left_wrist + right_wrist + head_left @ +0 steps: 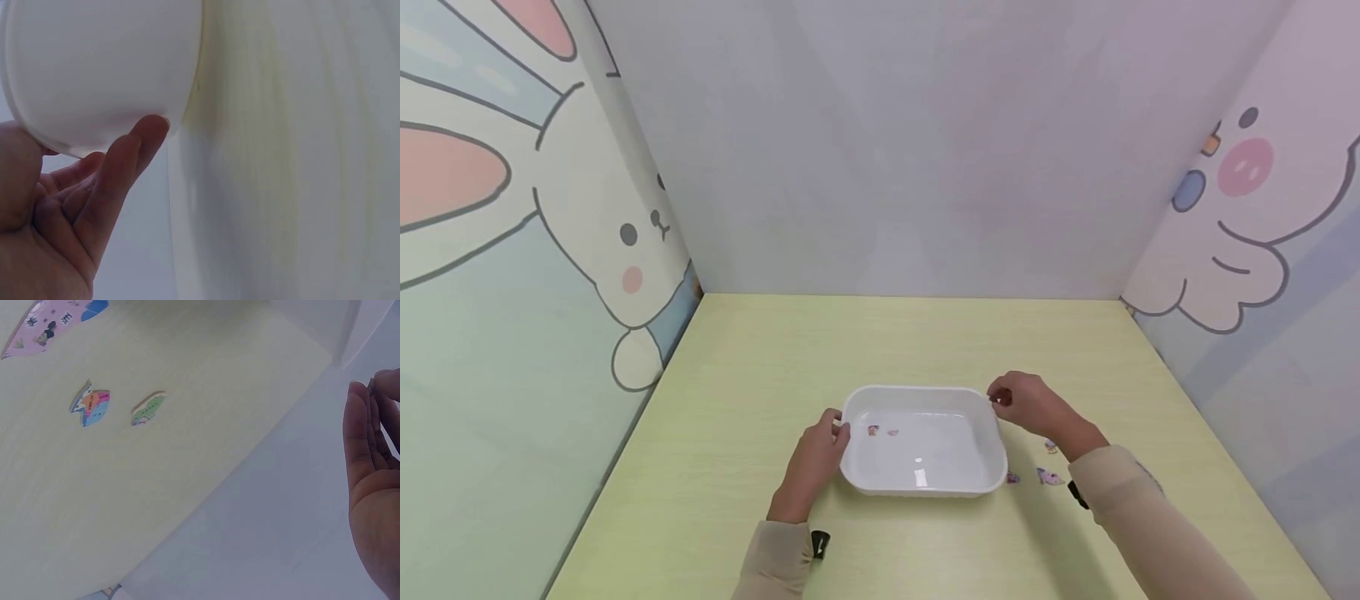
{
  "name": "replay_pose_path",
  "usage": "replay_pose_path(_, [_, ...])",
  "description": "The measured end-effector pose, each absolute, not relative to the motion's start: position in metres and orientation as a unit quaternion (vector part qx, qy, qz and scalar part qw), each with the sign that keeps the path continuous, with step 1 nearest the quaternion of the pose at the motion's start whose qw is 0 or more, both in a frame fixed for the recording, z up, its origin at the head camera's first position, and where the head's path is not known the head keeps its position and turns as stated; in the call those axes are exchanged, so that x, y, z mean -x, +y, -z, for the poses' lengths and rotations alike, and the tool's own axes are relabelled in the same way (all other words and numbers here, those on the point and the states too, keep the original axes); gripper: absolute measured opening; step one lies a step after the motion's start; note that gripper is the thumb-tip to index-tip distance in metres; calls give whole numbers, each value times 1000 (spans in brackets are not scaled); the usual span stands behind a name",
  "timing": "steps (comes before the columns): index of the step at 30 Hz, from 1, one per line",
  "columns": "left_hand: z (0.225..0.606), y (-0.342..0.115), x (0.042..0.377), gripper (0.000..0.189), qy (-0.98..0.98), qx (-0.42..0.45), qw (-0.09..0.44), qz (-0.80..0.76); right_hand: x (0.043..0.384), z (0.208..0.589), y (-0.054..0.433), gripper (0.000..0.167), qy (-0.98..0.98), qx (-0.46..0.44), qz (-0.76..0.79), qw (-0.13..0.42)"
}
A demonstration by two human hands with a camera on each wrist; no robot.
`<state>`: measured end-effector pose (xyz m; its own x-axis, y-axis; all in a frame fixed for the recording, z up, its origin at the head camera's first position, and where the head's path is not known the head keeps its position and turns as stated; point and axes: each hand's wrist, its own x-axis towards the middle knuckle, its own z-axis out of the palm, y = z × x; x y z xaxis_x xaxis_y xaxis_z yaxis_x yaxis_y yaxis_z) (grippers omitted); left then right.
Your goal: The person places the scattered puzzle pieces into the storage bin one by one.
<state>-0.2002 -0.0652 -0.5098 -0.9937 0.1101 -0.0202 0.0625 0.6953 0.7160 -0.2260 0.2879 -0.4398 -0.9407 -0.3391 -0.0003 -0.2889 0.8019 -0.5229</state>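
A white rectangular tray (940, 454) with rounded corners stands on the table. My left hand (812, 458) grips its left end; the left wrist view shows the fingers (112, 187) against the outer wall. At the tray's far right corner my right hand (1030, 404) pinches a small thin piece (372, 386), mostly covered by thumb and fingertips. Inside the tray, toward the left, lie two small printed pieces, one colourful (873, 431) and one pale (892, 432).
Right of the tray lie a larger pink printed piece (1049, 477), a colourful one (1051, 447), and another (1013, 477) by the tray's near right corner. A green piece (149, 409) shows in the right wrist view. Cartoon-printed walls border the pale wooden table (760, 350).
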Motion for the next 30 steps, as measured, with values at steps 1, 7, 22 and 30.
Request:
replay_pose_path(1, [509, -65, 200, 31, 920, -47, 30, -388, 226, 439, 285, 13, 947, 164, 270, 50])
replay_pose_path(7, [507, -66, 199, 32, 919, -46, 32, -390, 230, 434, 272, 14, 943, 171, 279, 62])
replay_pose_path(22, [508, -68, 200, 33, 918, -50, 36, -391, 237, 436, 233, 11, 939, 218, 257, 75])
replay_pose_path(30, [506, -70, 199, 32, 919, -50, 32, -390, 240, 441, 217, 9, 937, 248, 229, 88])
